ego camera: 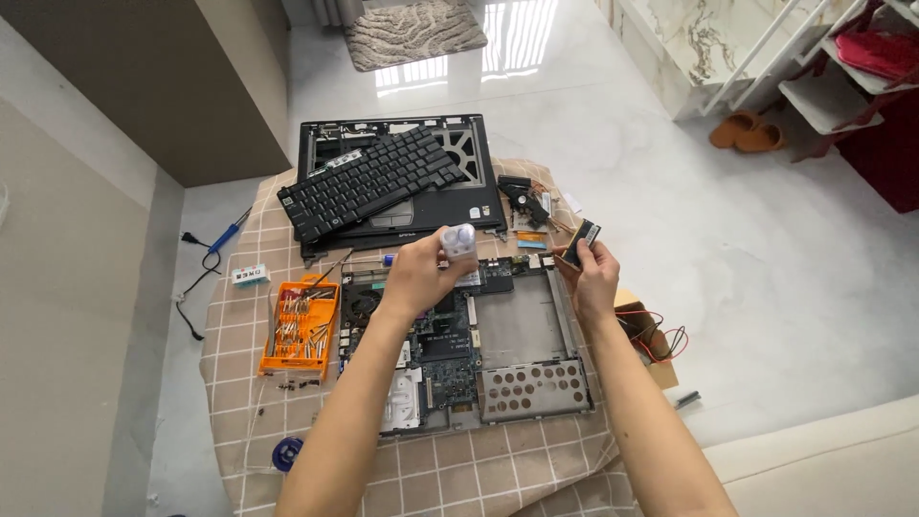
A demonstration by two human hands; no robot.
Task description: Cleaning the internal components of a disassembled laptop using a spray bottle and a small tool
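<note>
A glossy white tiled floor (766, 239) surrounds a small worktop covered by a tan checked cloth (479, 469), seen from above. On the cloth lies an opened laptop base (479, 345) with its green circuit board and a perforated metal bay exposed. Behind it sits the black upper laptop shell (474, 187), with the detached black keyboard (369, 182) lying tilted across it.

The left hand (416, 278) hovers over the top edge of the laptop base, its grip closed around a small white cylindrical bottle (459, 240) held upright. The right hand (595, 278) is raised just beside the base's right top corner, fingers pinched on a small black rectangular module (580, 244), held tilted above the worktop.

To the left of the base lies an orange screwdriver bit case (302, 330), open, with loose dark screws just below it. A blue-handled tool (228, 234) with a black cord rests on the floor at left. A small box with red and black wires (656, 335) sits at the worktop's right edge.
</note>
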